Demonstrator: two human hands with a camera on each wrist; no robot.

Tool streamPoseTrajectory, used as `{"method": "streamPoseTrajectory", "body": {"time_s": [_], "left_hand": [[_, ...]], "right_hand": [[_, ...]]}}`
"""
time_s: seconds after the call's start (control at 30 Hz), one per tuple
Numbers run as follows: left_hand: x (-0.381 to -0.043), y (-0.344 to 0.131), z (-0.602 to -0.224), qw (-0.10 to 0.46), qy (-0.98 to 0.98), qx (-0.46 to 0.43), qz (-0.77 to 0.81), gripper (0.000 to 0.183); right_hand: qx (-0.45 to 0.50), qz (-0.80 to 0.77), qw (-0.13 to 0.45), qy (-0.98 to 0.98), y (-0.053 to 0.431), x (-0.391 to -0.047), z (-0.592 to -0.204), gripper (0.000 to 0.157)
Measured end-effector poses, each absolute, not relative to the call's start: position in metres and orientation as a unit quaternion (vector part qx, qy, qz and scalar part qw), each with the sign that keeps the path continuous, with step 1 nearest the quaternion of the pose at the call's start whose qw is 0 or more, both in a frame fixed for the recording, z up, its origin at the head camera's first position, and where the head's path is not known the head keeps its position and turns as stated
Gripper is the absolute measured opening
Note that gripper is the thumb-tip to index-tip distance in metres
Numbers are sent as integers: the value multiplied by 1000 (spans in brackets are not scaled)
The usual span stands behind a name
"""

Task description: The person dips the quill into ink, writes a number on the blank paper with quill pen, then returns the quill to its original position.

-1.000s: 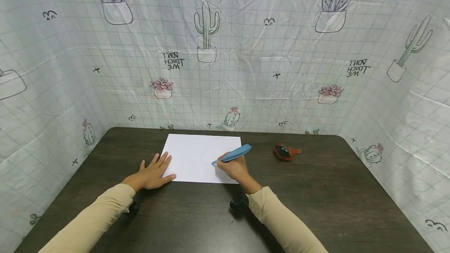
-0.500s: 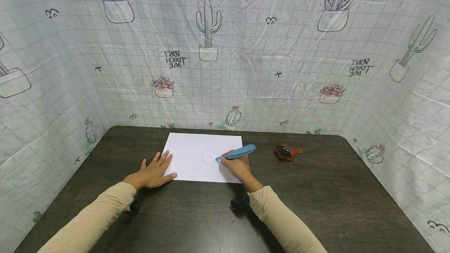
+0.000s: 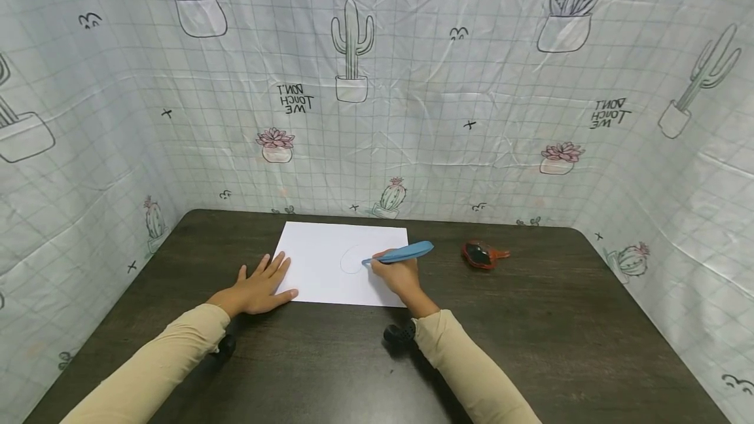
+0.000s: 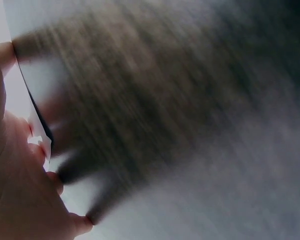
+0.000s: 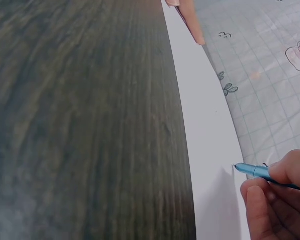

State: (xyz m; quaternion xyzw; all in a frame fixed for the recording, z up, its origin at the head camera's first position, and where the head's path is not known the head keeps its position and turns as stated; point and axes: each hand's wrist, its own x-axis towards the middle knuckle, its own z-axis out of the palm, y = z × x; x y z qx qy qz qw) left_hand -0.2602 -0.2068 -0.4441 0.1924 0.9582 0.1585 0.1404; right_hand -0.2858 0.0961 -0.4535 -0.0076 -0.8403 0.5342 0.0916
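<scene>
A white sheet of paper [image 3: 318, 260] lies on the dark table, with a thin curved line drawn right of its middle. My right hand [image 3: 399, 277] pinches a blue pen [image 3: 408, 252] whose broad upper end looks like a feather. In the right wrist view the tip of the pen [image 5: 252, 170] meets the paper [image 5: 205, 115], or sits very close to it. My left hand [image 3: 256, 288] rests with spread fingers on the left edge of the sheet, thumb and fingertips on the paper. The left wrist view shows this hand [image 4: 25, 185] from the palm side.
To the right of the paper lies a red-orange object with a dark oval patch [image 3: 480, 254]; its kind is unclear. The wood-grain table [image 3: 530, 332] is bordered by a white grid-patterned cloth [image 3: 424, 149] with printed cacti. A dark device [image 3: 399, 334] is at my right wrist.
The pen tip has moved slightly up and right along the sheet, and the drawn curve now runs further round. My left hand keeps its place on the paper.
</scene>
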Motion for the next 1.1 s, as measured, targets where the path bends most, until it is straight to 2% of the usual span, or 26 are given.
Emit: {"method": "streamPoseTrajectory", "body": {"time_s": [0.7, 1.1], "left_hand": [[-262, -208, -448, 143, 958, 193, 159, 82], [-263, -208, -450, 139, 959, 189, 157, 82]], "right_hand": [[-15, 559, 95, -824, 83, -290, -456, 10], [-27, 554, 77, -828, 77, -289, -457, 11]]}}
